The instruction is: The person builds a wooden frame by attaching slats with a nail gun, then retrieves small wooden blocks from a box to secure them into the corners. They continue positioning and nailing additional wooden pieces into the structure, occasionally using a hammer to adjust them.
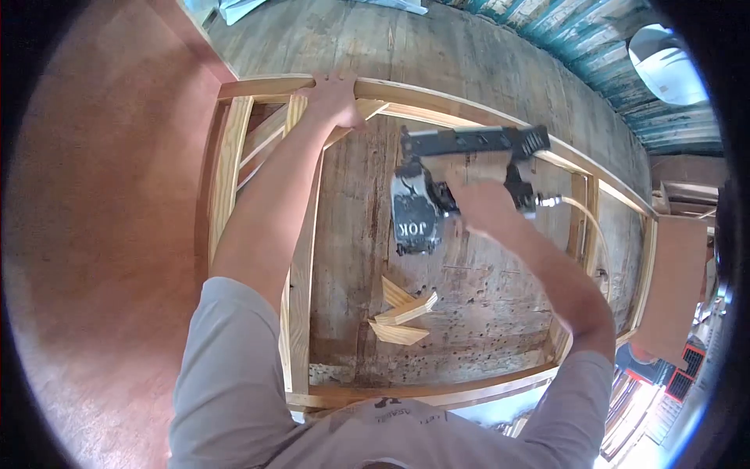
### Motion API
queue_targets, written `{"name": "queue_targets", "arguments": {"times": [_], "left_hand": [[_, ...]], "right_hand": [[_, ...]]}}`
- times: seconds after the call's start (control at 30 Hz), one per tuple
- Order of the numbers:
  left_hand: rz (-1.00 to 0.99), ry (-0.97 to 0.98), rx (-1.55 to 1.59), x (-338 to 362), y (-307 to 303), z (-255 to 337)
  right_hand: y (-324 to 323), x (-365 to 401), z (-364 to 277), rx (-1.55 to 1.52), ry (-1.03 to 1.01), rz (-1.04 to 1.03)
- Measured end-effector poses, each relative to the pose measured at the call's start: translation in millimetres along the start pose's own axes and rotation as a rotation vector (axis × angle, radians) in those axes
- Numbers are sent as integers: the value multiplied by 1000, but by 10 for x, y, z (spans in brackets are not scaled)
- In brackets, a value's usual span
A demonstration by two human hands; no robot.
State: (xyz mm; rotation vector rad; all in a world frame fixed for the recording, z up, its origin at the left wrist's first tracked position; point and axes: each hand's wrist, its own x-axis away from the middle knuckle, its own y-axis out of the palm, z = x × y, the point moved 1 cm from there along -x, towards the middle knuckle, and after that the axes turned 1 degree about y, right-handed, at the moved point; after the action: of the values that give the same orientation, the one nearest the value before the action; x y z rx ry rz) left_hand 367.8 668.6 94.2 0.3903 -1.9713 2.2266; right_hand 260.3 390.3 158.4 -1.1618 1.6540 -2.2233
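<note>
A wooden frame (437, 103) of pale lumber lies over a worn plywood surface. My left hand (332, 100) grips its far rail near the left corner, fingers wrapped over the top, beside a short upright and angled pieces. Closed around the handle of a black and grey nail gun (416, 205), my right hand (486, 208) holds the tool in the air above the frame's open middle. The gun is apart from the wood, and a pale air hose (600, 227) runs from its handle end to the right.
Several cut wood scraps (402, 314) lie on the plywood (344, 258) inside the frame. A large reddish-brown panel (101, 234) fills the left side. Corrugated metal (578, 39) stands at the far right, and a brown board (673, 277) lies past the frame's right end.
</note>
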Motion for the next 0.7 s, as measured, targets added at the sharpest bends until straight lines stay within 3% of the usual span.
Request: {"name": "queue_targets", "arguments": {"times": [0.23,0.7], "left_hand": [[-36,-37,-31,117,-108,73],[-96,-28,1,153,-43,150]], "right_hand": [[45,-514,44,82,-74,-56],[206,-393,55,116,-105,72]]}}
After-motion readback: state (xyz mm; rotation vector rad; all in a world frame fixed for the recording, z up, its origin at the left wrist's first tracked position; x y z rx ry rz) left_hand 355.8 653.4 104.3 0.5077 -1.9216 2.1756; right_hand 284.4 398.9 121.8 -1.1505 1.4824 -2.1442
